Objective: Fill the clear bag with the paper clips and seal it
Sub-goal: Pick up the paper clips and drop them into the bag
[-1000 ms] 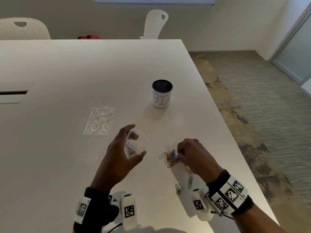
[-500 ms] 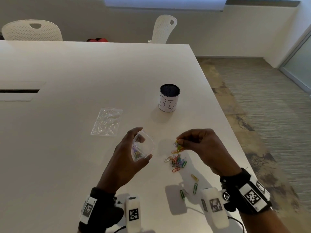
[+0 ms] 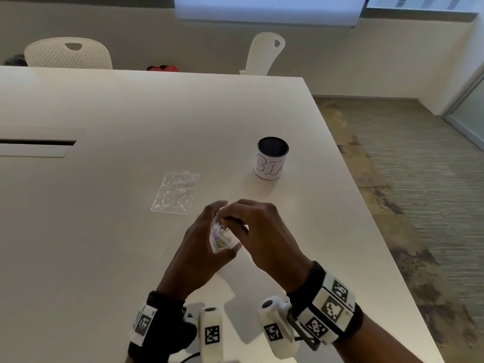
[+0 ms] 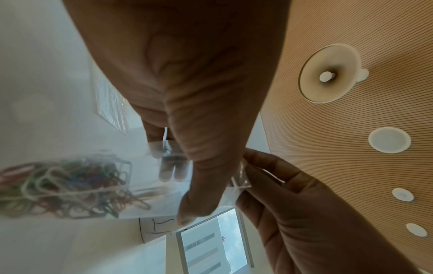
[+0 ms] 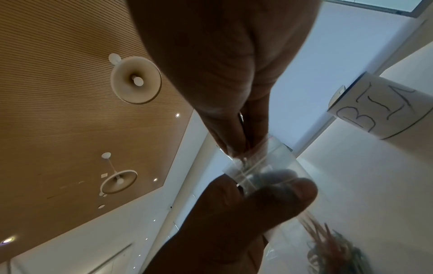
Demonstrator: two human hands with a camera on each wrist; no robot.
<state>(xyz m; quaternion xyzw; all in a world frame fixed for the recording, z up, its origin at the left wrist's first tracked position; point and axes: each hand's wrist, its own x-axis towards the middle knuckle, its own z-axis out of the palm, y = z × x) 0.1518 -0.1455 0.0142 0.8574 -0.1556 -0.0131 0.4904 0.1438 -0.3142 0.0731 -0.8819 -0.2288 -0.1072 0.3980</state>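
My left hand (image 3: 224,229) grips a small clear bag (image 3: 221,239) above the table, thumb on one side and fingers on the other. Several coloured paper clips (image 4: 65,185) lie bunched in the bottom of the clear bag (image 4: 150,194). My right hand (image 3: 231,218) is at the bag's mouth, its fingertips (image 5: 234,137) pinching a few paper clips (image 5: 241,118) just above the opening of the bag (image 5: 264,166). The left thumb (image 5: 276,192) holds that rim. The loose clips on the table are hidden under my hands in the head view.
A second clear bag (image 3: 176,192) lies flat on the white table (image 3: 104,231) to the left of my hands. A dark cup labelled BIN (image 3: 271,158) stands behind them, near the table's right edge. Two white chairs (image 3: 68,53) stand at the far side.
My right hand has lifted a pinch of clips off the pile on the table and carried them left to the mouth of the bag. The left hand keeps holding the bag.
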